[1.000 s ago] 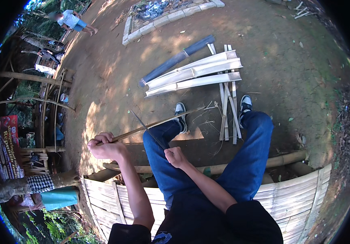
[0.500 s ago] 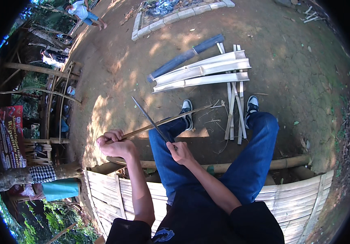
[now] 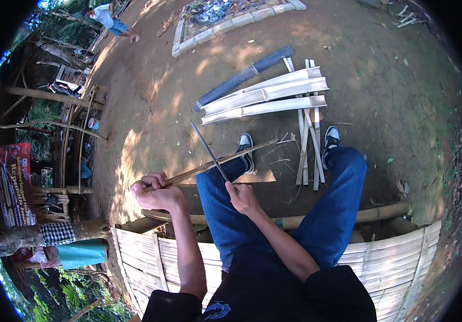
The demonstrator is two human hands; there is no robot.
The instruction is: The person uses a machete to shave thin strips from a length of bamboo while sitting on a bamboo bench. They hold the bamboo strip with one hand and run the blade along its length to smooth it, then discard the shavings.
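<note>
My left hand point(image 3: 155, 192) is closed round the near end of a thin bamboo strip point(image 3: 193, 170), which slants up to the right across my left knee. In my right hand point(image 3: 243, 198) is the handle of a long-bladed knife point(image 3: 203, 140); the handle itself is mostly hidden by my fingers. The blade points up and to the left, crossing the strip just above my thigh. Blade and strip appear to touch there. Thin shavings point(image 3: 282, 160) lie on the ground by the strip's far end.
Split bamboo halves point(image 3: 266, 95) rest across narrow bamboo strips point(image 3: 305, 145) between and beyond my feet, beside a dark bamboo pole point(image 3: 241, 78). I sit on a slatted bamboo bench point(image 3: 386, 260). A stone-edged fire pit point(image 3: 209, 35) and a person point(image 3: 110, 20) are farther off.
The knife and my right hand have shifted a little right and upward along the strip toward its far end. My left hand keeps its grip, nearly unmoved.
</note>
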